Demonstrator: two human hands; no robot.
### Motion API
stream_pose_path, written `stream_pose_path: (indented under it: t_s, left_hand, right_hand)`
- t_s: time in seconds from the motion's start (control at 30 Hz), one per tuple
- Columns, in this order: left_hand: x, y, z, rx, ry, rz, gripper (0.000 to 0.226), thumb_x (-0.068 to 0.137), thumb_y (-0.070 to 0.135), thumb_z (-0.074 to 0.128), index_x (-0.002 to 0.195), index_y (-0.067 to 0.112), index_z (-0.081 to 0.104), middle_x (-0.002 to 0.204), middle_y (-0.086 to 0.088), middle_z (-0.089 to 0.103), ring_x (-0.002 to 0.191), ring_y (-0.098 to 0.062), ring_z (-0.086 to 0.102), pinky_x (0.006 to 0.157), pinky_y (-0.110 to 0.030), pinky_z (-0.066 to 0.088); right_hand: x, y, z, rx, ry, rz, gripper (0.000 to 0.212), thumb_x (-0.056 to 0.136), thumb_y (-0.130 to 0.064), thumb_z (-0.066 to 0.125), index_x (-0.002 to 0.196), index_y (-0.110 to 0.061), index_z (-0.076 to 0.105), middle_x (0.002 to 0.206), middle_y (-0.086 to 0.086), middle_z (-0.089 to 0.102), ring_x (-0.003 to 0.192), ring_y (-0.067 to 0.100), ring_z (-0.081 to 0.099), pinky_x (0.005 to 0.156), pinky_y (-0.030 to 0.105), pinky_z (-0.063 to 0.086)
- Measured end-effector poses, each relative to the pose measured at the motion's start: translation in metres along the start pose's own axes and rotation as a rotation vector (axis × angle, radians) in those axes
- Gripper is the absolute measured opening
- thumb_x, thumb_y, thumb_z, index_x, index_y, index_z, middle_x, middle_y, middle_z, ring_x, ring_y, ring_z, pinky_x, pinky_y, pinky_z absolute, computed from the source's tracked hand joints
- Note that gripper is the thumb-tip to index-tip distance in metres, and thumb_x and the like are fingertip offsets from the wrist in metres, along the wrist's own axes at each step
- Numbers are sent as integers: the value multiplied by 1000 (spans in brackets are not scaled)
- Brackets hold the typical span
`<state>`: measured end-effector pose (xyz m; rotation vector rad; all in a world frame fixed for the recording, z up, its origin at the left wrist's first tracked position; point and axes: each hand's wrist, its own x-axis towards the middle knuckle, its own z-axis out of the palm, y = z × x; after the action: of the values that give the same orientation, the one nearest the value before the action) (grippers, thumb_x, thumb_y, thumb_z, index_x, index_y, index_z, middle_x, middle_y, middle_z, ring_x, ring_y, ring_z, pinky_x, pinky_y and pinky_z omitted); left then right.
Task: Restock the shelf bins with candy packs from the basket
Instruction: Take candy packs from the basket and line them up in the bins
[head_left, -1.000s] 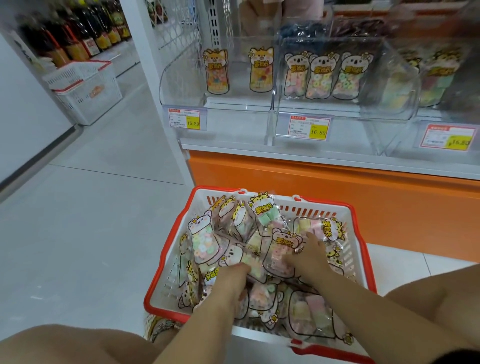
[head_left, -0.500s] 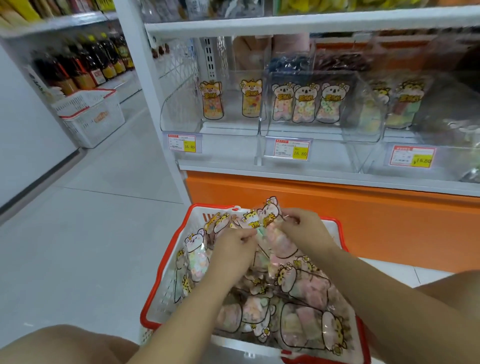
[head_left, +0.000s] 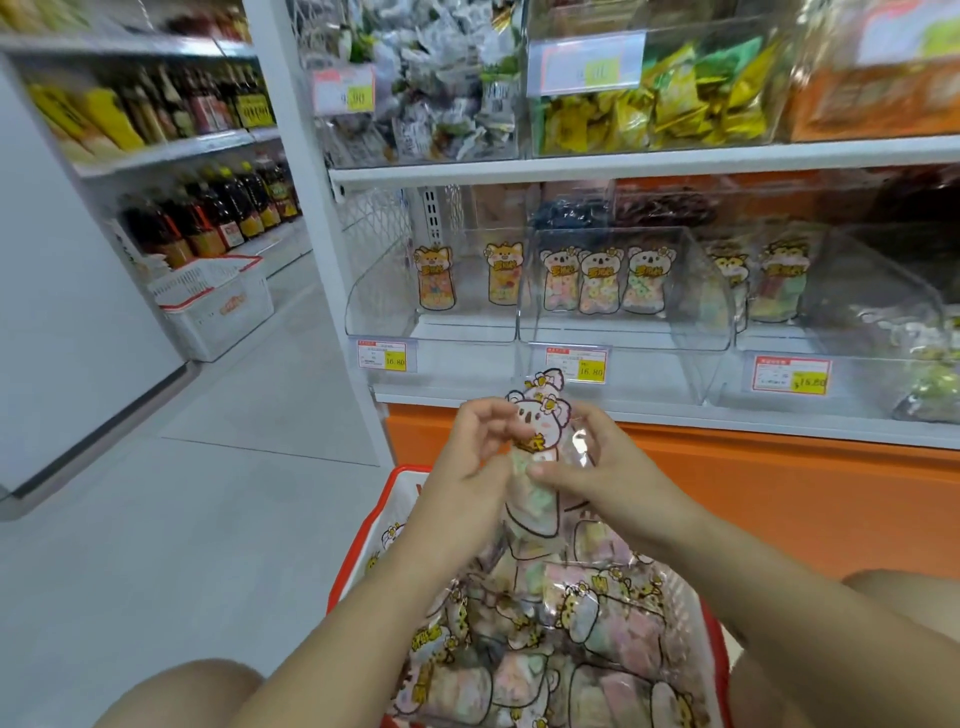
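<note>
The left hand (head_left: 475, 447) and right hand (head_left: 608, 467) meet in front of the shelf (head_left: 623, 169), above the red basket (head_left: 362, 545) heaped with packs (head_left: 597, 613). The middle bin (head_left: 701, 312) holds three koala packs (head_left: 602, 283) upright at its back. Between the hands a koala pack (head_left: 537, 415) stands upright, pinched at its sides by curled fingers and thumbs.

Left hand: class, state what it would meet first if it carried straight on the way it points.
Probably the low front wall of the middle clear bin, by its price tag. The left hand, gripping the koala pack, aims up and right toward it, though depth is unclear.
</note>
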<state>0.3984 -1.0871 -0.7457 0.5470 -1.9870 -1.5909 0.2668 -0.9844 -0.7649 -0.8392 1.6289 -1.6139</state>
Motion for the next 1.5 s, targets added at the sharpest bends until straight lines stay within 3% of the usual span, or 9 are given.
stream_pose_path:
  t_s: [0.1, 0.23, 0.33, 0.5, 0.67, 0.77, 0.97, 1.23, 1.5]
  left_hand:
    - [5, -1, -3, 6, 93, -7, 48, 96, -3, 53, 120, 38, 48, 121, 9, 58, 118, -4, 60, 94, -29, 54]
    - [6, -15, -13, 8, -45, -280, 70, 83, 52, 75, 144, 37, 43, 135, 16, 55, 119, -7, 60, 99, -35, 53]
    - [2, -21, -2, -105, -151, -379, 47, 91, 35, 69, 135, 26, 54, 120, 4, 69, 105, -12, 70, 84, -32, 59]
    - [3, -30, 0, -2, -68, -293, 44, 90, 41, 72, 129, 35, 53, 115, 9, 72, 105, -11, 70, 96, -42, 56]
    - [4, -16, -6, 227, -79, -77, 49, 95, 27, 67, 135, 38, 42, 120, 20, 64, 101, 11, 61, 83, -6, 46]
    - [11, -13, -3, 251, -98, -21, 50, 93, 32, 68, 135, 42, 41, 128, 16, 61, 112, 4, 60, 96, -17, 47]
    - [64, 13, 12, 221, -71, 80, 60, 82, 45, 65, 137, 34, 43, 131, 7, 59, 114, -3, 62, 100, -30, 51]
    - [162, 43, 35, 333, -89, 177, 46, 87, 31, 73, 123, 40, 46, 122, 11, 63, 109, -5, 62, 98, -33, 52]
    - [273, 42, 42, 1204, -155, 197, 55, 82, 70, 61, 119, 29, 55, 133, -1, 52, 133, -26, 37, 106, -42, 33]
  right_hand:
    - [5, 0, -8, 95, 5, -3, 55, 84, 5, 71, 130, -18, 53, 126, 2, 66, 116, 18, 64, 95, 37, 55]
    - [6, -2, -16, 204, -45, -13, 52, 85, -2, 72, 131, -18, 55, 131, 5, 64, 118, 23, 59, 79, 26, 57]
    - [0, -2, -12, 150, -15, -22, 48, 83, -13, 76, 127, -22, 58, 127, 0, 67, 120, 19, 62, 97, 40, 53]
    - [-10, -12, -2, -170, 94, -74, 38, 88, -29, 73, 123, -27, 59, 113, -14, 69, 104, -3, 64, 74, 11, 49]
    - [-6, -28, -14, -227, 104, -79, 91, 75, -27, 85, 144, -45, 29, 125, -27, 52, 110, -8, 57, 89, 30, 55]
    - [2, -37, -20, -341, 84, -112, 93, 72, -18, 87, 140, -48, 31, 127, -16, 57, 108, -1, 62, 95, 41, 54]
    - [35, -65, -42, -163, 149, -139, 95, 77, -9, 83, 146, -36, 24, 119, -6, 60, 100, 2, 65, 83, 22, 54]
    - [103, -84, -88, -54, 210, -103, 42, 81, -12, 79, 115, -17, 55, 112, 4, 71, 105, 24, 68, 96, 48, 54]
    - [210, -70, -138, -265, 171, -31, 51, 79, -10, 81, 117, -30, 52, 105, -9, 74, 99, 10, 68, 81, 32, 55]
